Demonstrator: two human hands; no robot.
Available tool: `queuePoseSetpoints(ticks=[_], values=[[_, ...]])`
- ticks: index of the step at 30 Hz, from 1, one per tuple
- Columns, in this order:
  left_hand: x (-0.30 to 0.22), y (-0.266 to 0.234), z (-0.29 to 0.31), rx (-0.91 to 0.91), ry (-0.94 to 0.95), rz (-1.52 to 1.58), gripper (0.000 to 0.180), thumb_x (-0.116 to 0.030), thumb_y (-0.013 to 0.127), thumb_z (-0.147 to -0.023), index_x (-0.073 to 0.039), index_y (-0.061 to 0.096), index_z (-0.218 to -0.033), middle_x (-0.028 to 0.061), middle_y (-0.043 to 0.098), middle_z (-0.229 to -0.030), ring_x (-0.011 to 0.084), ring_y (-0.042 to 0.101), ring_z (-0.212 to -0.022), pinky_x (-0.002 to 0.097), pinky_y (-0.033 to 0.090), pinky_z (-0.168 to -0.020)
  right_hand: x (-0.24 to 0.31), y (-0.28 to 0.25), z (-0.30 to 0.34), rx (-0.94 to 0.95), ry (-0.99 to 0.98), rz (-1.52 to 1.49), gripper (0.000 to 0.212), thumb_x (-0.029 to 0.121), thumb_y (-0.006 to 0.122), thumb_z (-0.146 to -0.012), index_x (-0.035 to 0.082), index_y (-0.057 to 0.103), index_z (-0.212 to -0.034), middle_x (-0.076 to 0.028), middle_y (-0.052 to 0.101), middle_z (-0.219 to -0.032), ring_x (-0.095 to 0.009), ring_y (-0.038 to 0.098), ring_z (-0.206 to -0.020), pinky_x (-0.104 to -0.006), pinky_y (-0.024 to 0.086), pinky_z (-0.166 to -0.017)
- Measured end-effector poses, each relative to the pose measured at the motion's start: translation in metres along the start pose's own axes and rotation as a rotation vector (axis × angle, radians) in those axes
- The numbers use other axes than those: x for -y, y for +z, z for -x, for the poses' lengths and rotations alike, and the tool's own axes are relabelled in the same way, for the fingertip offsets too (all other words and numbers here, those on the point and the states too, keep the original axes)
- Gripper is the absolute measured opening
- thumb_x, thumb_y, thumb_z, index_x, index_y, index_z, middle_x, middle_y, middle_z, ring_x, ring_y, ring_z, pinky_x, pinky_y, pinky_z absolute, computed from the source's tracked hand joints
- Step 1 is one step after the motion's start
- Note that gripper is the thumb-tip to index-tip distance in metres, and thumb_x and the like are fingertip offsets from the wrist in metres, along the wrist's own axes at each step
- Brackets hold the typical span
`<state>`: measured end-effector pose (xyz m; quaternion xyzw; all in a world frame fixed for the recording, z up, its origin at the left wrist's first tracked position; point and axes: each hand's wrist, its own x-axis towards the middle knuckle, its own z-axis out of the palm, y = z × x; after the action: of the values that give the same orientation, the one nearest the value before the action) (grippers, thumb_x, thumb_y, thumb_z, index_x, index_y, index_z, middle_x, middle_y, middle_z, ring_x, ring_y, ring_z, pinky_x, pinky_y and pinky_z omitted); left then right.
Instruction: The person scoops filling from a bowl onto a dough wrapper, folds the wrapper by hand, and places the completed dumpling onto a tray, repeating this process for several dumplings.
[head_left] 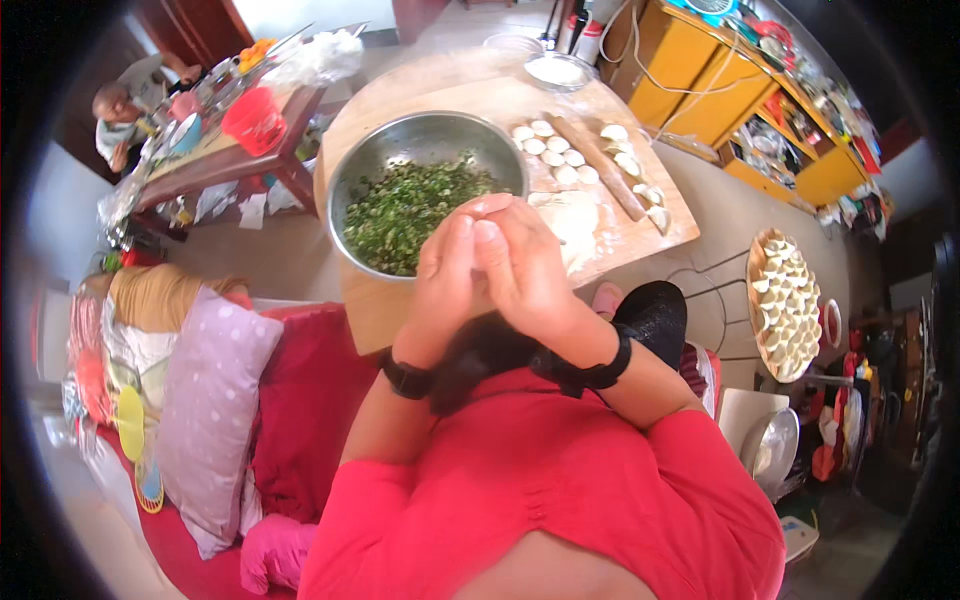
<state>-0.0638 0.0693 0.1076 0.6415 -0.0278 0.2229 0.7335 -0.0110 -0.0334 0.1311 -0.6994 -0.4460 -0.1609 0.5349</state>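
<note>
My left hand [447,265] and my right hand [530,268] are pressed together over the near right rim of a large steel bowl [492,150]. Both are closed, thumbs side by side and fingers curled around each other; whatever lies between them is hidden. Chopped green filling [412,205] covers the bowl's bottom. Right of my hands, on a floury wooden board [672,228], lie a pale flat patch of dough or flour [568,220], several small dough rounds [555,155] and a wooden rolling pin [600,168]. Folded dumplings [626,163] line the board beyond the pin.
A bowl of white flour [558,70] stands at the board's far edge. To the right, a round tray [757,318] full of dumplings rests on a stand. A pillow [215,400] lies on the red seat at left. Another person [125,110] is beside the far-left table [225,160].
</note>
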Motion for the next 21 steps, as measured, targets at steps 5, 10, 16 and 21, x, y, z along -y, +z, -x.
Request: queuePoseSetpoints(ticks=[5,10,16,21], values=[[-0.005,0.010,-0.008,0.056,0.073,-0.071,0.039,-0.021,0.028,-0.103,0.003,0.054,-0.119,0.0109,0.059,-0.116,0.0184,0.055,-0.107,0.0304,0.043,-0.095,-0.001,-0.005,0.004,-0.067,-0.011,0.044,0.017,0.009,0.050,-0.092,-0.004,0.060,-0.093,-0.019,0.062,-0.093,-0.037,0.058,-0.089,-0.0417,0.048,-0.080],[-0.021,0.020,-0.008,0.099,0.004,0.065,0.033,-0.017,0.035,-0.102,0.001,0.054,-0.122,0.0077,0.061,-0.111,0.0131,0.057,-0.097,0.0269,0.046,-0.087,0.003,-0.008,0.004,-0.187,-0.026,-0.048,0.015,0.006,0.049,-0.091,-0.004,0.060,-0.092,-0.019,0.061,-0.086,-0.038,0.057,-0.081,-0.0427,0.047,-0.075],[-0.034,0.024,-0.006,0.146,-0.149,0.125,0.032,-0.014,0.038,-0.100,0.000,0.051,-0.126,0.0073,0.060,-0.114,0.0125,0.056,-0.100,0.0267,0.045,-0.090,0.012,-0.018,0.005,-0.138,-0.017,-0.080,0.014,0.006,0.048,-0.091,-0.003,0.058,-0.089,-0.020,0.058,-0.084,-0.039,0.055,-0.079,-0.0436,0.045,-0.071],[-0.033,0.028,-0.013,0.194,0.060,-0.028,0.032,-0.012,0.038,-0.099,0.000,0.053,-0.124,0.0115,0.059,-0.118,0.0190,0.055,-0.108,0.0305,0.042,-0.095,0.018,-0.022,0.003,-0.183,-0.030,-0.089,0.015,0.007,0.046,-0.091,-0.002,0.058,-0.088,-0.020,0.057,-0.086,-0.039,0.055,-0.077,-0.0435,0.046,-0.071]])
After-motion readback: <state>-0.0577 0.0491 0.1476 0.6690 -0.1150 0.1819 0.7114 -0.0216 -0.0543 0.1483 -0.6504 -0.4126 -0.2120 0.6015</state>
